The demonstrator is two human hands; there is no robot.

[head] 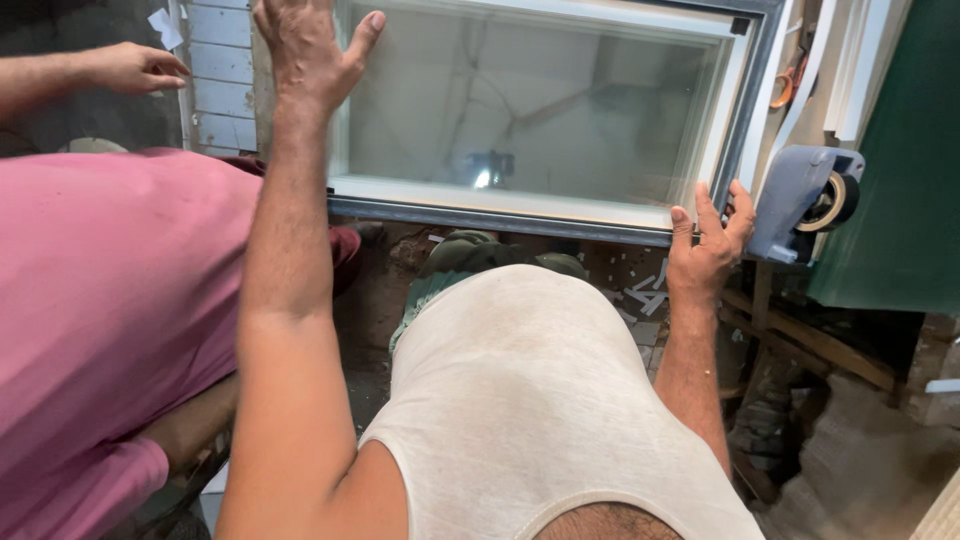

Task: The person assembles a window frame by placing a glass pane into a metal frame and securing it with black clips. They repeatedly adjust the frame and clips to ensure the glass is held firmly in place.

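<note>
I am holding a big window [530, 110] in front of me, a sheet of glass in a white frame with a grey edge, and it stands up close to my chest. My left hand [310, 45] is flat on the frame near the top left corner, with my fingers spread wide, not closed around anything. My right hand [708, 245] is hooked on the bottom right corner of the frame, with fingers and thumb wrapped over the grey edge. I think the window is heavy and stiff, and the glass would break if it got a hard knock. The glass looks smooth and slippery, so the frame is the good place to hold, at the edges and corners, never on the glass. Just beside my right hand there is a blue tape holder [805, 200] with a roll in it. On my left stands a person in a pink shirt [110, 300], and that person's hand [135, 68] reaches toward the white boards [222, 90] beside the window. Under the window the ground [640, 300] is rough and dirty, with little white bits on it. On the right I see wooden sticks [810, 340] and a dark green sheet [900, 180].
</note>
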